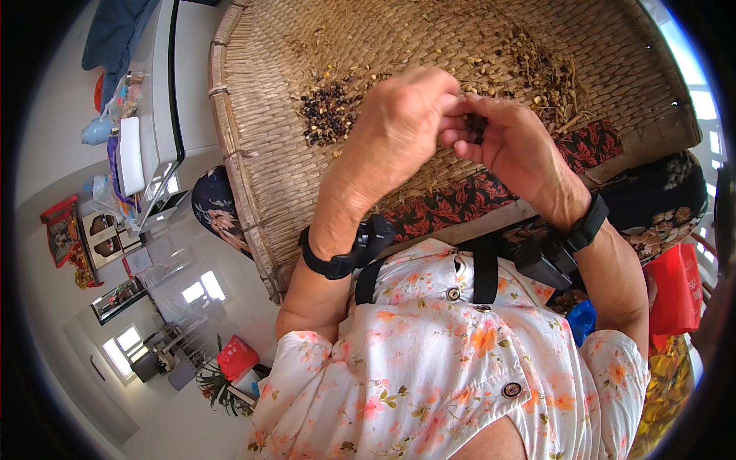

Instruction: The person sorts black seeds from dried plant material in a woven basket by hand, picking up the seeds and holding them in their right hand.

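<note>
A large woven winnowing basket (276, 167) lies across the lap. Over it, my left hand (399, 123) is seen from its back, its fingertips against those of my right hand (506, 138). Small dark beans or seeds (476, 125) sit in the curled fingers of my right hand, whose palm is partly turned up. Whether my left fingertips pinch anything is hidden. A heap of dark and pale beans or seeds (328, 112) lies left of my left hand. Yellowish beans with dry husks and stalks (546, 80) are spread beyond and right of my right hand.
Red-and-black patterned cloth (460, 201) lines the basket's near edge. Black straps with dark devices (374, 236) are on both wrists. A white table (201, 86) with assorted items stands at the left. A red bag (675, 287) is at the right.
</note>
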A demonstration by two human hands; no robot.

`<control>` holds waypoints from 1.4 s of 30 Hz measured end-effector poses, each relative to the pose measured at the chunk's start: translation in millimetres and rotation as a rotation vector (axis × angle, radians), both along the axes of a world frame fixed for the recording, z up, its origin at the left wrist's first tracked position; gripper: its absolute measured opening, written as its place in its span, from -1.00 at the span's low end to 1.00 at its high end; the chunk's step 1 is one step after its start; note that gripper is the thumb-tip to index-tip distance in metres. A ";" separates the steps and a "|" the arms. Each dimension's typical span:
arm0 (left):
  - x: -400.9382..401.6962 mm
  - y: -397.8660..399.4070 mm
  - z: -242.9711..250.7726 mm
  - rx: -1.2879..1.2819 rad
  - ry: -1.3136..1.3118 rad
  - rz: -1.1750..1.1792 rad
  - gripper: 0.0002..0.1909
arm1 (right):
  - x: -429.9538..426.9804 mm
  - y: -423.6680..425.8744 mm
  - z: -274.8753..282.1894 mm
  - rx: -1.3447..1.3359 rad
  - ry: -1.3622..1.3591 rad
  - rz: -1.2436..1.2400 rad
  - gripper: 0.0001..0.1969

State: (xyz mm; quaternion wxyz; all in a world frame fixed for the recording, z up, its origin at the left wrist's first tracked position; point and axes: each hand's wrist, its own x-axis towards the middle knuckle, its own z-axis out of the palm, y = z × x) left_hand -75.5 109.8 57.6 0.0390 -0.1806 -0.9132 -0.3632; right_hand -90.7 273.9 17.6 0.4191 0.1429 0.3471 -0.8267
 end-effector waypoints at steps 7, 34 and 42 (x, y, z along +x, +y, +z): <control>-1.1 -6.0 5.2 -0.019 0.049 0.139 -0.89 | -2.6 2.6 -2.3 -0.086 -0.067 -0.005 -0.71; -8.0 -60.1 -56.3 -0.606 -0.289 0.301 -0.92 | -1.4 3.6 0.8 -0.009 0.050 -0.022 -0.72; -7.6 -69.8 -59.2 -0.546 -0.221 0.314 -0.91 | -0.8 2.8 4.5 0.010 0.045 -0.020 -0.72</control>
